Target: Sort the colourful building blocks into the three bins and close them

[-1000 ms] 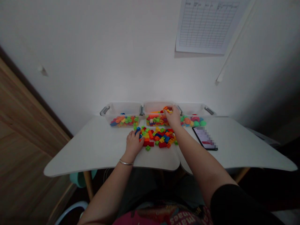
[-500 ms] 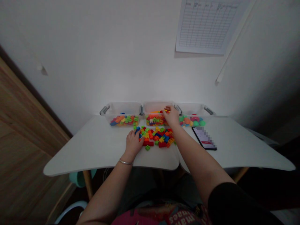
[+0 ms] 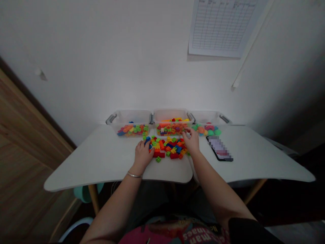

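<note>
A pile of small coloured building bricks [image 3: 168, 147] lies on the white table [image 3: 106, 159] in front of me. My left hand [image 3: 142, 154] rests curled at the pile's left edge, its fingers closed on a blue brick [image 3: 147, 139]. My right hand [image 3: 192, 140] hovers at the pile's right edge, just in front of the middle bin [image 3: 170, 117], with fingers bent and slightly apart and nothing visible in them. A loose green brick [image 3: 158, 159] sits near the table's front edge.
Three clear plastic bins stand in a row against the wall: the left bin [image 3: 130, 119], the middle one and the right bin [image 3: 208, 118], all holding coloured pieces. A phone [image 3: 219, 148] lies to the right of the pile. A paper chart [image 3: 218, 27] hangs on the wall.
My right hand has come back from above the middle bin, where it held an orange piece, down to the right edge of the pile. The left hand has stayed put.
</note>
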{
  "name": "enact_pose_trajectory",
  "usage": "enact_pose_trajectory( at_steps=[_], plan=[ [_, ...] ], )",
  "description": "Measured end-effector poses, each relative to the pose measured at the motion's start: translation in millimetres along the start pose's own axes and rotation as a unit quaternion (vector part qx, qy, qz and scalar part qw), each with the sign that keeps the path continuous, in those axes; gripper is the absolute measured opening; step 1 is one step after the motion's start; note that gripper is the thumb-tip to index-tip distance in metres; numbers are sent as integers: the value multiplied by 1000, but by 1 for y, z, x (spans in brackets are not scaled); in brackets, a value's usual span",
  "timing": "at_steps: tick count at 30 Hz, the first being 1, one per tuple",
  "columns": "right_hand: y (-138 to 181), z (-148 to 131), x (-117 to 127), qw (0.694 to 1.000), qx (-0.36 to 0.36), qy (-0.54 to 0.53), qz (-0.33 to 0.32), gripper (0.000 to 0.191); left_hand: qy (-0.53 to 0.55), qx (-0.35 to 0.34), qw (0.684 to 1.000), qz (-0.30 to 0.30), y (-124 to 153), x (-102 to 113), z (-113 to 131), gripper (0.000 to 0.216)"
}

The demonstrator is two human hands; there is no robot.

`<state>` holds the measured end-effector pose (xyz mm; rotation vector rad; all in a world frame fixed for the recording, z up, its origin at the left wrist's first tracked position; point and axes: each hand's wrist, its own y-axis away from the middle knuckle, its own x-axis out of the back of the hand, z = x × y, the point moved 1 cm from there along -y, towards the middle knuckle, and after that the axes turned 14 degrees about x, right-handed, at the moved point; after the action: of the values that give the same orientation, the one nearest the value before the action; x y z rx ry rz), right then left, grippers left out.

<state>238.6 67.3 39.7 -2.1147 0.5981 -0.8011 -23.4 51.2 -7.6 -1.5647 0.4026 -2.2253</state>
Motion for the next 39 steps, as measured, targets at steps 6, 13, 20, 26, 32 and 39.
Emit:
enact_pose_trajectory(
  at_steps=[6,13,20,26,32,39],
  plan=[
    [31,28,20,991,-28,93,-88,27,1,-13,1000,2,-1,0,1,47],
    [55,52,34,977,-109,125,-134,37,11,-16,1000,11,-1,0,0,46],
    [52,47,27,980,-13,97,-175,40,6,-9,1000,5,0,2,1,46],
    [54,49,26,978,-29,141,-150,32,14,-4,1000,6,0,2,0,45],
    [54,46,26,967,-63,190,-160,22,7,-7,1000,8,0,2,0,45],
    [54,42,26,974,-87,172,-119,13,3,-7,1000,10,0,2,0,46]
  ],
)
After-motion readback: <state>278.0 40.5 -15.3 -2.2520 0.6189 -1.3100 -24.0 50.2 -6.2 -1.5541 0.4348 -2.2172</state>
